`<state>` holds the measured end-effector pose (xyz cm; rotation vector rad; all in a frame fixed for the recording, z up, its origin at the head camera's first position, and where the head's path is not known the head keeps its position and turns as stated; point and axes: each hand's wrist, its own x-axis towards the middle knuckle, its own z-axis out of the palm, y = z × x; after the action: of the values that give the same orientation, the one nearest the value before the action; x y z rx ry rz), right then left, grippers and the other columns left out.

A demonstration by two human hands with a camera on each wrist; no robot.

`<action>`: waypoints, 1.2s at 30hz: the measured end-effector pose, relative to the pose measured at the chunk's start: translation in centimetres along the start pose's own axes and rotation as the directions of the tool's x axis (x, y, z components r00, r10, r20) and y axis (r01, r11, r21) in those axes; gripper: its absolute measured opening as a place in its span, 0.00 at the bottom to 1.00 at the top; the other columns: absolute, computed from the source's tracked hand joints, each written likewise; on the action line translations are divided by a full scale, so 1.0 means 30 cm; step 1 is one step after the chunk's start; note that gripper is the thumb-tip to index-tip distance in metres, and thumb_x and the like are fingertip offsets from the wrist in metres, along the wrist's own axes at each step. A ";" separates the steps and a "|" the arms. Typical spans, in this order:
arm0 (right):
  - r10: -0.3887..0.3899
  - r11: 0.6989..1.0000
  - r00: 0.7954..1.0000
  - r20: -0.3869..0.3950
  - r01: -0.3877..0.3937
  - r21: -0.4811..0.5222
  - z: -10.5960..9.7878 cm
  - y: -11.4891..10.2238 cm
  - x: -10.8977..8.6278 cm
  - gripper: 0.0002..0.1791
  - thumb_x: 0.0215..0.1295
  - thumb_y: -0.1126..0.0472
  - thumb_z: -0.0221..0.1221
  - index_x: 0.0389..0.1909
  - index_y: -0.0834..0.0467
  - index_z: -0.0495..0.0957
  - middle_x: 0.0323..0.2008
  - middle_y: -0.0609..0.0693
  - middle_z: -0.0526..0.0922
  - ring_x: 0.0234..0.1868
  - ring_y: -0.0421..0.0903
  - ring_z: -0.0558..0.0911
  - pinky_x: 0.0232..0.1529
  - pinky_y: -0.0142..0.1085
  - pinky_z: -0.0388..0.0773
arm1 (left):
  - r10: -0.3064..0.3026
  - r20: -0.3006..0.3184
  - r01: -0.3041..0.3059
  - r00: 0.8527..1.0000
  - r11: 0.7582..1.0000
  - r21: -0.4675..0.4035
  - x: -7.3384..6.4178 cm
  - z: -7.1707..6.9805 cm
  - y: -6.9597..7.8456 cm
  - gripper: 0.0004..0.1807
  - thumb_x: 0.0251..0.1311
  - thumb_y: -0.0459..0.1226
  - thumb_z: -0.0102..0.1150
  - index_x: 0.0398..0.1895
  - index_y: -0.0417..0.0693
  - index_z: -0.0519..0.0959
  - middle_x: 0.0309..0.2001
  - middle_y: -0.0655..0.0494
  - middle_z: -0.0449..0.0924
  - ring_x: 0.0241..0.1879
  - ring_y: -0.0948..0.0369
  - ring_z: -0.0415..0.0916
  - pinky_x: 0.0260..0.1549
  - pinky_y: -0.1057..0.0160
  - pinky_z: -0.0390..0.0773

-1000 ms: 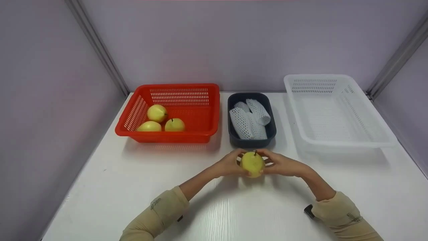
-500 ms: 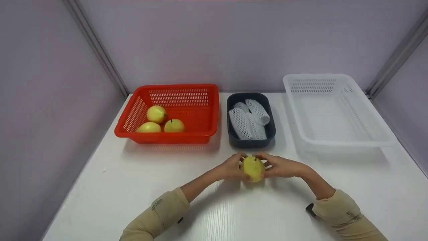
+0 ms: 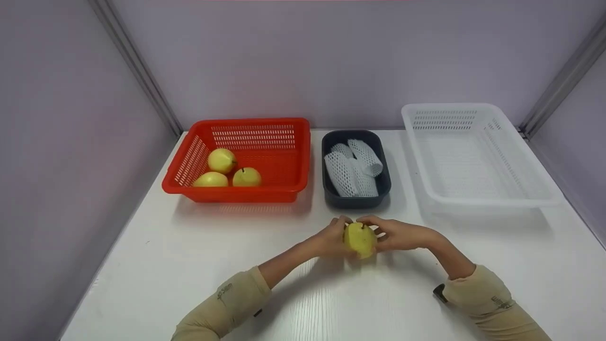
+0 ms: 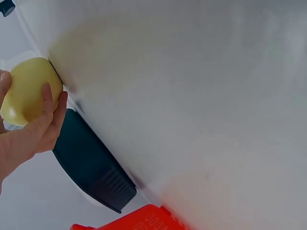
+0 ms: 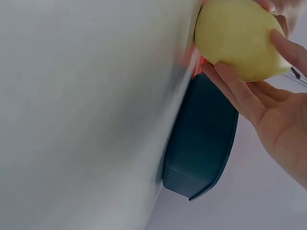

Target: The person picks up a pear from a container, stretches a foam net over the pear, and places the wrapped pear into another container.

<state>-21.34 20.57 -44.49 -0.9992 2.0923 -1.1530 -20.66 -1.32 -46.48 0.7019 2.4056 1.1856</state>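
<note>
A yellow pear (image 3: 360, 240) stands stem up on the white table, in front of the dark bin. My left hand (image 3: 331, 237) holds its left side, with thumb and fingers spread around it; in the left wrist view the fingers lie against the pear (image 4: 31, 91). From the right, my right hand (image 3: 402, 235) holds the same pear between thumb and fingers. The right wrist view has this hand (image 5: 273, 110) curved against the pear (image 5: 235, 38). Between the baskets, the dark bin (image 3: 357, 202) contains several white foam net sleeves (image 3: 342, 175).
A red basket (image 3: 246, 195) at the back left holds three pears (image 3: 222, 161). At the back right stands a white basket (image 3: 492, 201). Pale walls (image 3: 331, 61) enclose the table's back and sides.
Both hands and the pear have shifted slightly toward me, away from the dark bin. Over the last half second the pear has moved a little to the right. Baskets and bin stay put.
</note>
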 end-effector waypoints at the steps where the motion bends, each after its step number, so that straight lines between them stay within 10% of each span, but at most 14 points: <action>1: 0.000 1.000 1.000 0.004 0.000 0.002 -0.001 0.000 0.000 0.35 0.55 0.73 0.57 0.64 0.62 0.56 0.60 0.57 0.63 0.59 0.57 0.63 0.52 0.41 0.70 | 0.008 0.003 -0.008 1.000 1.000 0.017 -0.002 0.000 0.004 0.36 0.39 0.34 0.73 0.51 0.40 0.62 0.45 0.49 0.64 0.42 0.58 0.67 0.44 0.65 0.69; 29: 0.046 0.999 0.999 0.027 -0.046 -0.018 0.011 -0.015 -0.018 0.38 0.55 0.68 0.60 0.66 0.60 0.55 0.60 0.56 0.63 0.58 0.55 0.66 0.54 0.40 0.68 | 0.049 0.095 -0.066 0.994 0.982 0.177 -0.021 -0.012 0.020 0.38 0.44 0.41 0.72 0.56 0.41 0.62 0.45 0.49 0.66 0.43 0.58 0.69 0.43 0.66 0.70; 36: 0.063 0.997 0.998 0.024 -0.062 -0.049 -0.002 -0.025 -0.021 0.39 0.54 0.70 0.59 0.66 0.65 0.52 0.63 0.62 0.58 0.59 0.58 0.65 0.55 0.45 0.67 | -0.090 -0.006 0.091 0.996 0.995 0.050 -0.013 -0.058 0.044 0.42 0.47 0.48 0.68 0.62 0.40 0.60 0.55 0.42 0.64 0.50 0.51 0.70 0.45 0.60 0.72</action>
<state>-20.76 20.86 -43.72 -0.9583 2.1252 -1.0583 -20.91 -1.95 -44.35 0.5989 2.4504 1.0957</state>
